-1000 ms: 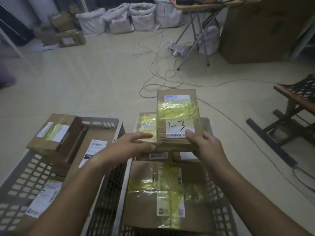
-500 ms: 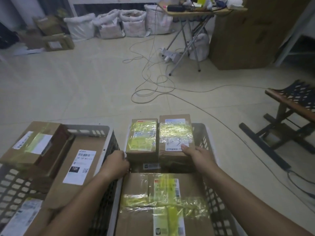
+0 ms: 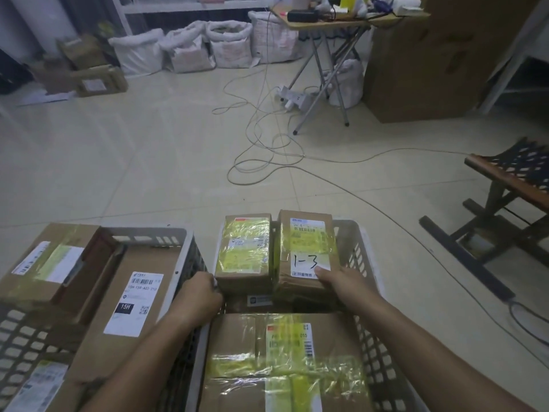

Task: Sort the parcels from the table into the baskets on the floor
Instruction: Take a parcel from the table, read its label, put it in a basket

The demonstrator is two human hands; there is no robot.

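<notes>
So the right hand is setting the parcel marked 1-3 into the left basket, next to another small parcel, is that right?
Not quite. In the head view, the right hand holds the parcel marked 1-3 in the right basket, not the left basket. It does sit next to another small parcel.

Two parcels (image 3: 276,248) side by side in right basket (image 3: 361,251)
</notes>
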